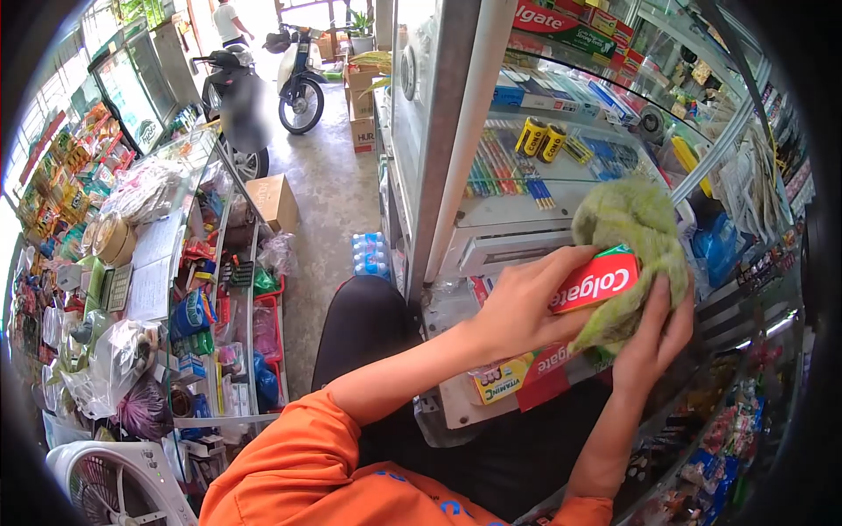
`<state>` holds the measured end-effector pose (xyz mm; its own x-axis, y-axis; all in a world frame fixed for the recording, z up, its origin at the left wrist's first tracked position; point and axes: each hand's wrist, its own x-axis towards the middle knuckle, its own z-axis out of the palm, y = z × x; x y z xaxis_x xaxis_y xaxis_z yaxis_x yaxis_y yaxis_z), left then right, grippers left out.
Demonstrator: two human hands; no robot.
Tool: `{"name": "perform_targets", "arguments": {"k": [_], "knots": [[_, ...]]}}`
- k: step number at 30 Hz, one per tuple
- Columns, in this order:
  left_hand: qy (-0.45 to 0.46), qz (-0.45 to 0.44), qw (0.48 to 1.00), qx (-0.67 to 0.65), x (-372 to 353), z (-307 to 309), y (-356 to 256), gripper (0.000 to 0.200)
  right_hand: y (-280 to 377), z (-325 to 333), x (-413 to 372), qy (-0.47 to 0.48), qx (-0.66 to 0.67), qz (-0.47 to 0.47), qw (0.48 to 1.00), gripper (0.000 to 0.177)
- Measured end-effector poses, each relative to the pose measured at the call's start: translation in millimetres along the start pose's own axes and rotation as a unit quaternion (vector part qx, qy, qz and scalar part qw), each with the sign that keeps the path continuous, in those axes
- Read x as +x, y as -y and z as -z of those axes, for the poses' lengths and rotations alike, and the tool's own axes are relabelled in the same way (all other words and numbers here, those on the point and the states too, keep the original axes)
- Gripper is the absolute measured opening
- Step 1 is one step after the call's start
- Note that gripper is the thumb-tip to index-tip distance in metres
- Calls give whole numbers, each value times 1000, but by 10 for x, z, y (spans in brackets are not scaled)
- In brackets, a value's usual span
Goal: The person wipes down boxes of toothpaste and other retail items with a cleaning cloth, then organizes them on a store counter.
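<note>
My left hand (pixel 522 302) grips a red Colgate toothpaste box (pixel 601 280) by its near end, thumb below and fingers on top. A fuzzy green cloth (pixel 627 219) covers the box's far end. Pressed against that cloth, my right hand (pixel 656 329) has its fingers closed on it. Beneath my hands, on the bottom shelf of the glass cabinet, lie another Colgate box (pixel 553 366) and a yellow Vitamin C box (pixel 504 381).
Pencils (pixel 504 158), yellow-black batteries (pixel 539 140) and more Colgate boxes (pixel 570 26) fill the cabinet shelves. A glass counter with packets, a fan (pixel 114 486), a cardboard box (pixel 272 203) and bottled water (pixel 370 254) stand leftward. Motorbikes and a person (pixel 230 22) are farther back.
</note>
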<state>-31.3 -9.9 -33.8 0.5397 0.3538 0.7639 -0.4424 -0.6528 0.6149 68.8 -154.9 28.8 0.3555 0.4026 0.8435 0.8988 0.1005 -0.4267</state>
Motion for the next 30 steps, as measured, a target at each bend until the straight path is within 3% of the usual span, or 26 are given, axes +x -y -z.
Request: {"name": "perform_targets", "arguments": {"k": [2, 3, 6, 7, 10, 11, 12, 14, 15, 16, 19, 20, 22, 23, 24, 26, 27, 28, 30], "knots": [[-3, 32, 999, -21, -13, -26, 40, 61, 187, 31, 43, 48, -89, -55, 993, 36], [-7, 47, 999, -24, 4, -36, 68, 62, 264, 62, 111, 84, -179, 142, 970, 35], [-16, 47, 998, -28, 30, -5, 79, 64, 114, 9, 87, 76, -119, 138, 980, 34], [-16, 18, 1000, 1, -3, -13, 113, 64, 37, 16, 55, 52, -67, -19, 996, 35], [-1, 24, 1000, -10, -5, -29, 32, 64, 157, 43, 27, 25, -62, -57, 996, 34], [-14, 19, 1000, -15, 9, -50, 46, 64, 192, 50, 54, 47, -152, 112, 981, 34], [-12, 21, 1000, -16, -3, -47, 45, 64, 136, 60, 29, 47, -153, 110, 981, 34], [3, 25, 1000, 3, -2, -13, 16, 64, -39, 76, -57, 24, -76, 99, 992, 36], [4, 16, 1000, -5, 2, -22, 8, 63, -44, 57, -106, -15, -25, -85, 996, 38], [6, 9, 1000, -11, 7, -38, 1, 63, -7, 75, -102, -21, -31, -81, 996, 38], [5, 55, 998, -7, 15, -116, 17, 64, 204, 131, 13, 59, -143, 151, 976, 35], [7, 54, 998, -8, 19, -116, 0, 64, 137, 141, -5, 57, -145, 150, 976, 35], [11, 39, 999, 20, 20, -83, -66, 64, -38, 152, -73, 21, -88, 63, 994, 36], [17, 46, 999, 12, 29, -85, -92, 65, 29, 123, -7, 3, -62, -60, 996, 34], [20, 43, 999, 5, 40, -100, -90, 65, 121, 138, 35, -1, -69, -60, 996, 34], [15, 65, 998, -8, 41, -123, -53, 65, 267, 167, 85, 50, -214, 177, 959, 31], [8, 57, 998, -3, 30, -121, -39, 66, 257, 135, 81, 51, -182, 228, 955, 30], [11, 60, 998, -4, 23, -113, -37, 66, 149, 111, 41, 52, -183, 224, 956, 30], [3, 33, 999, 10, 14, -72, -41, 66, -12, 32, 22, -17, -110, 73, 991, 32]]}}
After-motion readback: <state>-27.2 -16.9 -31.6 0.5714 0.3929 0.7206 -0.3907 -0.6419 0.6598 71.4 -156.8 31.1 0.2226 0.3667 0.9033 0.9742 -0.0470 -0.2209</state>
